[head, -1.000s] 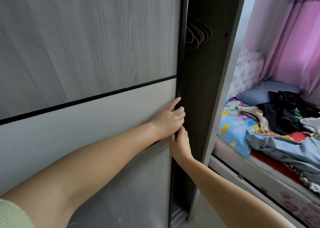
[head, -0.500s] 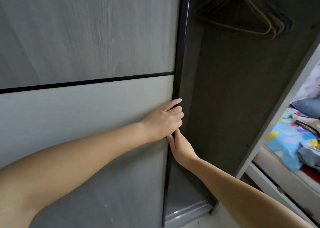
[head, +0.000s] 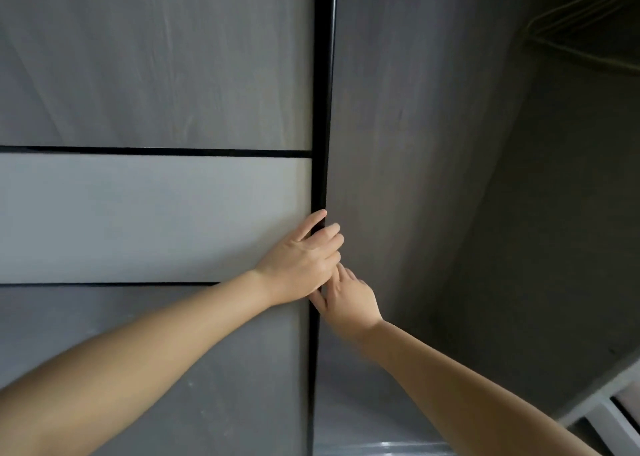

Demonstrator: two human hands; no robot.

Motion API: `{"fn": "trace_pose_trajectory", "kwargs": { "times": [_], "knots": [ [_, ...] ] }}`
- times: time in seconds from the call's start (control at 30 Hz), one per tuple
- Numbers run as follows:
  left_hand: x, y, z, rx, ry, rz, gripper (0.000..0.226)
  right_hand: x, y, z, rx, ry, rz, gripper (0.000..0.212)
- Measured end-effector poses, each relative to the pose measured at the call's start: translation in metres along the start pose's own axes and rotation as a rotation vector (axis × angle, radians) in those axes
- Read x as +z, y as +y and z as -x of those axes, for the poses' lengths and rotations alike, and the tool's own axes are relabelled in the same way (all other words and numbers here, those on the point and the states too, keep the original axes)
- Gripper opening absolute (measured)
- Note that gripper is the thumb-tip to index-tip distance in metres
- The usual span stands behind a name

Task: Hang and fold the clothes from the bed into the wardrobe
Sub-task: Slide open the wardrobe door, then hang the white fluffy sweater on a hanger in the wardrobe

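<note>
The wardrobe's grey sliding door fills the left half of the view, with a black edge strip running down the middle. My left hand lies on the door at that edge, its fingers curled round the black strip. Just below it my right hand grips the same edge from the inside. To the right the dark wardrobe interior stands open and bare. Several wire hangers hang at the top right. The bed and the clothes are out of view.
The wardrobe's right side panel runs down at the lower right, with a white strip of the bed frame beside it. A metal floor track shows at the bottom.
The door has slid further left under both hands and the opening is much wider. My view has turned left, so the bed and clothes have left the frame.
</note>
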State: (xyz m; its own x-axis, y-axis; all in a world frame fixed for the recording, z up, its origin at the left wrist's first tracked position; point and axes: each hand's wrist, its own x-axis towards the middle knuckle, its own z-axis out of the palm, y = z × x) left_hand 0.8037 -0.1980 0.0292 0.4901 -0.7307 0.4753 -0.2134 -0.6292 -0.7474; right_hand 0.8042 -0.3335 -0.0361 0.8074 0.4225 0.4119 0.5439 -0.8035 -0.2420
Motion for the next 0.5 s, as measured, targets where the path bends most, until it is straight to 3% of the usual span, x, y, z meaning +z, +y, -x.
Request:
{"fn": "trace_pose_trajectory", "kwargs": {
  "times": [0.17,0.4,0.5],
  "knots": [
    [-0.002,-0.021,0.037,-0.062,-0.059,-0.029,0.012,0.008,-0.035,-0.014,-0.072,-0.009,0.051,0.045],
    [-0.003,-0.041,0.077,-0.134,-0.108,-0.061,0.023,0.029,-0.074,-0.032,-0.087,-0.252,0.028,0.069],
    [-0.004,-0.048,0.09,-0.159,-0.137,-0.08,0.032,0.031,-0.087,-0.038,-0.157,-0.346,0.076,0.059]
  ]
}}
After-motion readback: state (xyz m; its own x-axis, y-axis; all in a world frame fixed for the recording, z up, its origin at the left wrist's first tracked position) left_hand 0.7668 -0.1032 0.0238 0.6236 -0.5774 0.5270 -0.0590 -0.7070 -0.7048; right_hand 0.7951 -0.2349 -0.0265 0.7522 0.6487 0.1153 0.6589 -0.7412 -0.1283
